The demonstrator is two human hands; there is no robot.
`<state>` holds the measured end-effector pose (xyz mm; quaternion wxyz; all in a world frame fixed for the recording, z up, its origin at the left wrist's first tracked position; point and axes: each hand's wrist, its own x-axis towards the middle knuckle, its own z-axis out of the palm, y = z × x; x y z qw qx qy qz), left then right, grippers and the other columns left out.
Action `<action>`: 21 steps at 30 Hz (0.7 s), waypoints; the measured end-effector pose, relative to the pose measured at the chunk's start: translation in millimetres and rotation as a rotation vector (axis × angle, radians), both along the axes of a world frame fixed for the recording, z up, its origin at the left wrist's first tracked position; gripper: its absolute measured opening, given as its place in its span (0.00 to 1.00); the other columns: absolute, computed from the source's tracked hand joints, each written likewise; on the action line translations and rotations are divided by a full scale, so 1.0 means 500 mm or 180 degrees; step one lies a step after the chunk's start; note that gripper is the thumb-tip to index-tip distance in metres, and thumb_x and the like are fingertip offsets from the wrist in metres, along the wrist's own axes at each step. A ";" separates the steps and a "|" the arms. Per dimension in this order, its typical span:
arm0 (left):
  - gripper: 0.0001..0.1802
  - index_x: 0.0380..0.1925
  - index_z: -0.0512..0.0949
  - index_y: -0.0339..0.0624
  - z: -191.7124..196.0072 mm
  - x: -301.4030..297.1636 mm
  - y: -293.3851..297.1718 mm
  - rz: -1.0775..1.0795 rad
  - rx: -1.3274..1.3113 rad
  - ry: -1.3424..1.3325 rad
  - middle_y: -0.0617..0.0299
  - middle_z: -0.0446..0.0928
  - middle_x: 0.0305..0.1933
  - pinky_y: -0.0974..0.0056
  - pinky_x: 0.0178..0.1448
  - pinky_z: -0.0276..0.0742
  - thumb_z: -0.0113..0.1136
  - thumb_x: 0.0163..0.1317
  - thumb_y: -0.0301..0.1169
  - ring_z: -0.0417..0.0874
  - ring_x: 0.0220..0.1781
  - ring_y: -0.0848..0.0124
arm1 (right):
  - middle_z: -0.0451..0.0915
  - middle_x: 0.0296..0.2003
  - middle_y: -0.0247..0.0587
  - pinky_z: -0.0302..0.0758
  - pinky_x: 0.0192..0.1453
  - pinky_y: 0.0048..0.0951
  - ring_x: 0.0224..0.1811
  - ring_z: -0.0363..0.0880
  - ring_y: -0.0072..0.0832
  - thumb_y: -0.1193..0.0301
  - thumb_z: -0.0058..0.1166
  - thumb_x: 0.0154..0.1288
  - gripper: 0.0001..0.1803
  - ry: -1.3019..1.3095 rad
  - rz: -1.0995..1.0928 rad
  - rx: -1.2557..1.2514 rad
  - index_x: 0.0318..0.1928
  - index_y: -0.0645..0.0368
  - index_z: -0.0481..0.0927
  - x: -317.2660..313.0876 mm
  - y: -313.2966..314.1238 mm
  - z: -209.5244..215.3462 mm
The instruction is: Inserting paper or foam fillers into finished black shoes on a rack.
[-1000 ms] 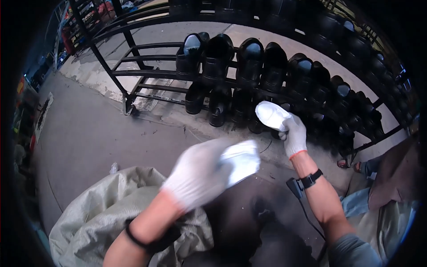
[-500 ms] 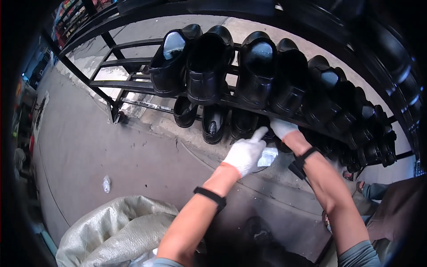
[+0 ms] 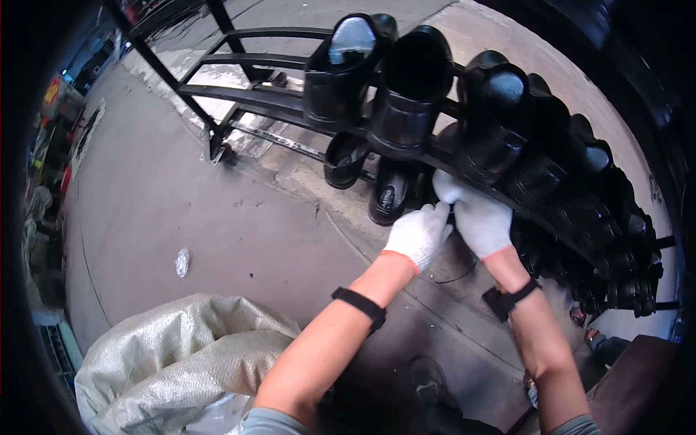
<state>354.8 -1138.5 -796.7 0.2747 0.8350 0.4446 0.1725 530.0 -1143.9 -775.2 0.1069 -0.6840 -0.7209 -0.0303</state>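
Observation:
My two hands wear white knit gloves with orange cuffs and meet at the lower row of a black rack. My left hand [image 3: 420, 235] has its fingers drawn together at a dark shoe's edge; what they grip is hidden. My right hand [image 3: 482, 223] reaches beneath the upper shelf, its fingers curled, touching or nearly touching the left. A white shape [image 3: 446, 187] shows just beyond it; I cannot tell whether it is paper or glove. Left of my hands, a black shoe with a printed insole [image 3: 389, 196] sits beside another black shoe [image 3: 346, 161].
Black shoes [image 3: 409, 94] line the upper shelf, some with pale stuffing [image 3: 353, 40]. The metal rack [image 3: 254, 98] stands on grey floor. A woven sack [image 3: 181, 348] lies at lower left, near crumpled clear plastic [image 3: 183, 262]. Part of another person [image 3: 631, 377] shows at lower right.
The view has shifted, so the rack sits further right and higher. My hands have come together at the lower row. The white sheet by my left hand no longer shows there.

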 end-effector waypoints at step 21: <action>0.34 0.59 0.80 0.38 0.591 -0.680 -0.653 0.0759 -0.1168 0.2310 0.51 0.81 0.55 0.49 0.60 0.85 0.78 0.61 0.49 0.85 0.56 0.52 | 0.87 0.43 0.47 0.83 0.54 0.34 0.46 0.87 0.34 0.83 0.53 0.62 0.15 0.3371 0.2995 -0.0845 0.46 0.63 0.88 -0.454 -0.350 0.248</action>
